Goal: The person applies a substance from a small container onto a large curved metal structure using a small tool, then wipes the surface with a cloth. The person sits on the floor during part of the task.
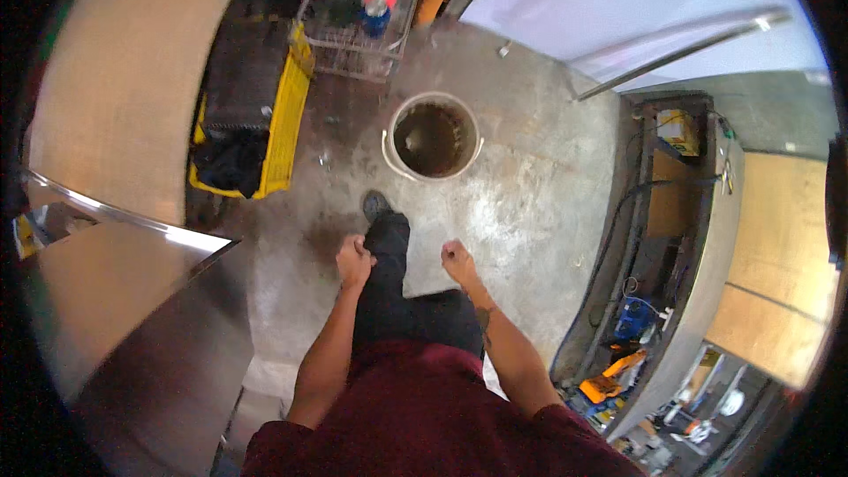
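Note:
My left hand (355,261) is closed in a loose fist in front of my left thigh, with nothing visible in it. Level with it, to the right, my right hand (458,263) is also curled into a fist above the floor, and no object shows in it. Ahead of both hands, apart from them, a whitish bucket (435,177) with a wire handle stands upright on the floor. Murky brownish contents show inside it. My black shoe (376,205) is on the floor just short of the bucket.
A yellow crate (284,137) with dark things inside stands at left, beside a wooden panel (132,79). Beyond is a wire basket (353,62). Along the right runs a cluttered shelf (707,300) with an orange tool (609,380) and cables. A metal bar (671,57) slants at upper right.

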Demonstrator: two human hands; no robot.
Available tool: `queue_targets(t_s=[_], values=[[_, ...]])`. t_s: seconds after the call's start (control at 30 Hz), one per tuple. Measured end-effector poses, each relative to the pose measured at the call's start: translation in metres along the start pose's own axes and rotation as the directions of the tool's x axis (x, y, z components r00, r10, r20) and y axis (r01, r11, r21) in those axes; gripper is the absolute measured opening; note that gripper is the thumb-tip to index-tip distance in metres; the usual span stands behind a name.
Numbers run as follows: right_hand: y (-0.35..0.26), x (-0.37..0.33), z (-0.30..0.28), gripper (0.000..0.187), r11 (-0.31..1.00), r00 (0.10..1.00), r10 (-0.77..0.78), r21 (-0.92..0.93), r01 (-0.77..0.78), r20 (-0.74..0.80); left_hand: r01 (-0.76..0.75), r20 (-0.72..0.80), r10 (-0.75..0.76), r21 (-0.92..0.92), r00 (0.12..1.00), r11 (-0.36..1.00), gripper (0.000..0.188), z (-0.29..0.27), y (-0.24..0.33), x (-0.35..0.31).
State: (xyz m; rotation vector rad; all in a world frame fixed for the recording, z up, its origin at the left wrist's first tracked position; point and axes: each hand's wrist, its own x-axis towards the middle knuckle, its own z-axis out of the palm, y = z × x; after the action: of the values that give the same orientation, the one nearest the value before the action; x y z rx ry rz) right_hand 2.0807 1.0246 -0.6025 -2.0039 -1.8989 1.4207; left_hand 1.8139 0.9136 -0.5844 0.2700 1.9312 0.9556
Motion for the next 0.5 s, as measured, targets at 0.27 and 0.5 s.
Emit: queue_targets(t_s=[0.27,0.5], values=[[-0.016,0.251,0.033,0.033,0.934,0.986,-0.152,-0.316,0.165,0.065,-0.146,0.026,0.156,0.520,0.987,0.841,0.042,0.048,-0.023,0.082],[0.030,0.456,0.142,0.041,0.229,0.712,-0.337,-0.680,0.697,0.616,-0.045,-0.231,0.208,0.562,0.950,0.826,0.033,0.066,-0.001,0.118]])
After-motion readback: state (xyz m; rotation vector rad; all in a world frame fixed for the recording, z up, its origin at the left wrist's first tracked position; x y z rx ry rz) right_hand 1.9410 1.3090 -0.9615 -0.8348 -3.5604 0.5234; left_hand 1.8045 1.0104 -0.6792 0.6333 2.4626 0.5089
